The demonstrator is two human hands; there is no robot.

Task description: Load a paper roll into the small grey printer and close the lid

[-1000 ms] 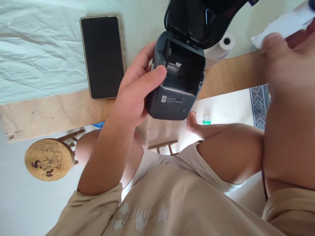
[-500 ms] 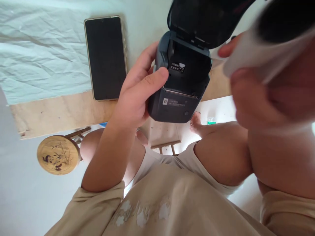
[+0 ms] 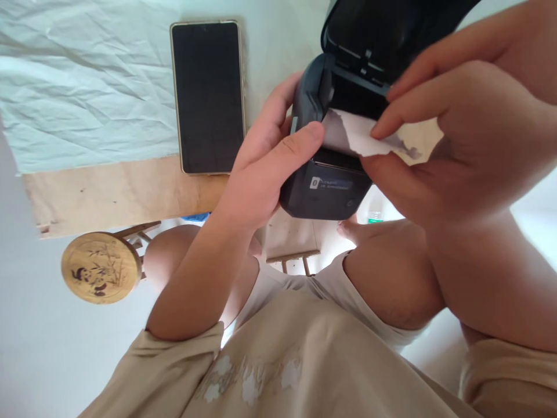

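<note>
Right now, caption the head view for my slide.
Left hand grips an open-lidded dark printer; right hand holds paper at its compartment.

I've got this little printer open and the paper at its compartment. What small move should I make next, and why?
I'd probably settle the paper roll level in the portable printer before letting go: your right hand is holding the paper at the compartment, the lid stands open, and your left hand steadies the body.
</note>
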